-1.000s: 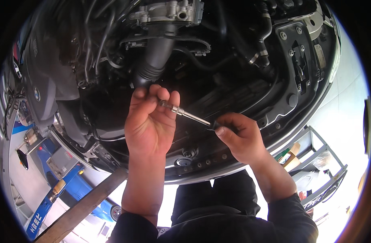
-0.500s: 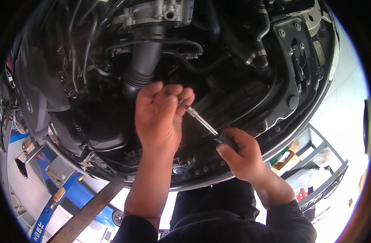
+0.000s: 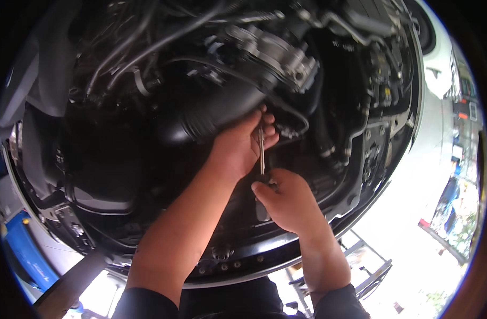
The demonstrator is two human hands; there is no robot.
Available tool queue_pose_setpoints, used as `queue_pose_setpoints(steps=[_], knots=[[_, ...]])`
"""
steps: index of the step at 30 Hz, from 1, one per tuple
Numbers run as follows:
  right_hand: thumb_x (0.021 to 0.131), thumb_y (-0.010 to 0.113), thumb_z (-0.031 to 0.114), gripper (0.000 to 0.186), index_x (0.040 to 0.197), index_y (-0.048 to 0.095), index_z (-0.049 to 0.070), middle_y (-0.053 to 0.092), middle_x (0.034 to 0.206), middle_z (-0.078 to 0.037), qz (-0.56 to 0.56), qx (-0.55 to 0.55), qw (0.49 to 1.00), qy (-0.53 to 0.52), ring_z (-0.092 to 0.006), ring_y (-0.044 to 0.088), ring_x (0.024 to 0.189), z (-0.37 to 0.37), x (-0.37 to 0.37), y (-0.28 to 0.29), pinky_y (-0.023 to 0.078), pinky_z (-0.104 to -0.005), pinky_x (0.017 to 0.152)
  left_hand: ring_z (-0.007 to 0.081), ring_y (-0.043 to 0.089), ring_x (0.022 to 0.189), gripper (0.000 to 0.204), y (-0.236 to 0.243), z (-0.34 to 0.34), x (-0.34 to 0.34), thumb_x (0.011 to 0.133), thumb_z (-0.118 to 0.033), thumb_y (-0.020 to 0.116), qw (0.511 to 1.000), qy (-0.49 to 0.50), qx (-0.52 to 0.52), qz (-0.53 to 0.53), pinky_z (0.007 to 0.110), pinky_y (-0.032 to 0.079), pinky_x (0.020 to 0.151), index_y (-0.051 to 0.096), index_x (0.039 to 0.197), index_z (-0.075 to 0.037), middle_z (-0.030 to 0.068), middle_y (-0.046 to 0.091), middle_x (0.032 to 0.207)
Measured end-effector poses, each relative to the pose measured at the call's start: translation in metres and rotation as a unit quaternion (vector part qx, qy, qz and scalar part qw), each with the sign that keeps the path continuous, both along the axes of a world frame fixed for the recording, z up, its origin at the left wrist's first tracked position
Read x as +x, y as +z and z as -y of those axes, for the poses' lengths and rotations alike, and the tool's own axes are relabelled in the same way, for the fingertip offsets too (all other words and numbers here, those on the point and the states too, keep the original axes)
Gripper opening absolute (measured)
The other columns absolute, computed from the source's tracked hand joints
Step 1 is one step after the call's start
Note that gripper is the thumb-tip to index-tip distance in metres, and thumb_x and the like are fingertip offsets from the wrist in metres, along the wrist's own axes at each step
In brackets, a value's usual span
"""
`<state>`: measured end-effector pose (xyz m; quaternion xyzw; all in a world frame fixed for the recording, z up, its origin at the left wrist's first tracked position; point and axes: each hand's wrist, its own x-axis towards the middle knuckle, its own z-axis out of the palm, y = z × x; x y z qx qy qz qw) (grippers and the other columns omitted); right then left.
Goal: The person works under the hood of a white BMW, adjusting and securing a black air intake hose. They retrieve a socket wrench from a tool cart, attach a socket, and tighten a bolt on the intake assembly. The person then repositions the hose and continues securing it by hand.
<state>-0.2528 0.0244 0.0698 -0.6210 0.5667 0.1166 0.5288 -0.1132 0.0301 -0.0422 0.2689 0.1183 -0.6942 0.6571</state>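
Over the open engine bay, my right hand (image 3: pixel 288 202) is closed around the dark handle of a screwdriver (image 3: pixel 262 154). Its shiny metal shaft points away from me, almost straight up in the view. The fingers of my left hand (image 3: pixel 239 148) are curled about the shaft's far end, and they hide the tip. Just beyond that hand runs a thick black intake pipe (image 3: pixel 235 103) with a ribbed section. A silvery metal housing (image 3: pixel 286 56) sits at the pipe's far right end. Whether the tip touches any part cannot be seen.
Thin hoses (image 3: pixel 158 48) cross the far left of the bay. A black plastic cover (image 3: pixel 102 189) lies at the left. The car's front edge (image 3: pixel 243 266) curves below my forearms. A grey metal cart (image 3: pixel 355 266) stands beyond it at the right, and a blue car (image 3: pixel 31 255) at the lower left.
Both hands have moved with the screwdriver toward the intake pipe and metal housing. The shaft has swung from slanting to nearly upright in view. The whole view has shifted too.
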Motion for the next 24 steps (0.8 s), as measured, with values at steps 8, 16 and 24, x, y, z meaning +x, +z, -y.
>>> queue_pose_setpoints(steps=[8,16,24], knots=[[0.091,0.066,0.027,0.030,0.091,0.062,-0.002,0.065,0.074,-0.012,0.013,0.099,0.995,-0.001,-0.0196,0.065,0.063,0.015,0.026,-0.034,0.050,-0.0338,0.059,0.0114,0.062,0.081,0.022,-0.021,0.015,-0.006,0.101,-0.028,0.065,0.999,-0.034,0.023,0.006,0.033,0.055,0.077,0.063,0.117,-0.013,0.0024,0.068,0.103],[0.094,0.064,0.019,0.024,0.104,0.062,-0.003,0.062,0.075,-0.005,0.039,0.118,0.992,-0.024,-0.0112,0.061,0.062,0.024,0.035,-0.041,0.049,-0.0269,0.057,0.0147,0.065,0.092,0.024,-0.070,0.019,-0.006,0.091,-0.031,0.073,0.984,0.030,-0.035,-0.172,0.036,0.054,0.082,0.067,0.107,-0.014,-0.0004,0.068,0.105],[0.094,0.065,0.016,0.024,0.112,0.064,0.001,0.065,0.077,-0.009,0.033,0.070,0.996,0.039,-0.0147,0.060,0.063,0.014,0.052,-0.090,0.049,-0.0311,0.059,0.0144,0.066,0.084,0.025,-0.069,0.016,0.039,0.098,-0.035,0.064,0.988,0.035,0.055,-0.137,0.034,0.055,0.075,0.066,0.105,-0.011,0.0014,0.069,0.096]])
